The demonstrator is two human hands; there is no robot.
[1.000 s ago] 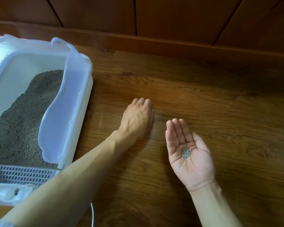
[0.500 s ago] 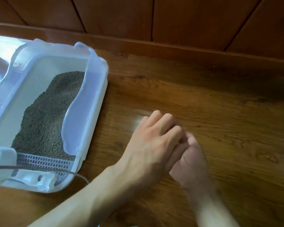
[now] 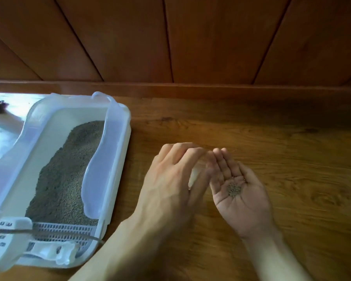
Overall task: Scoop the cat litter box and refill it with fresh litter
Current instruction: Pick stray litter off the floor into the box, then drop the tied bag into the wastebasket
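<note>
A white litter box (image 3: pixel 121 159) with a translucent rim guard sits on the wooden floor at the left, holding a sloping bed of grey-brown litter (image 3: pixel 67 173). A white slotted scoop (image 3: pixel 6 240) lies across its near end over a grille. My right hand (image 3: pixel 241 195) is held palm up above the floor, with a small pile of litter grains (image 3: pixel 233 189) in the palm. My left hand (image 3: pixel 170 185) hovers palm down just left of it, fingers straight and blurred, its fingertips beside the right fingertips.
A wood-panelled wall (image 3: pixel 190 37) with a skirting board runs along the back. A thin cord (image 3: pixel 49 232) crosses the near end of the box. Bare wooden floor (image 3: pixel 292 138) stretches to the right of my hands.
My left hand, which covered the right palm half a second ago, has drawn left, baring the grains in the palm. The view has shifted, so the box shows further right.
</note>
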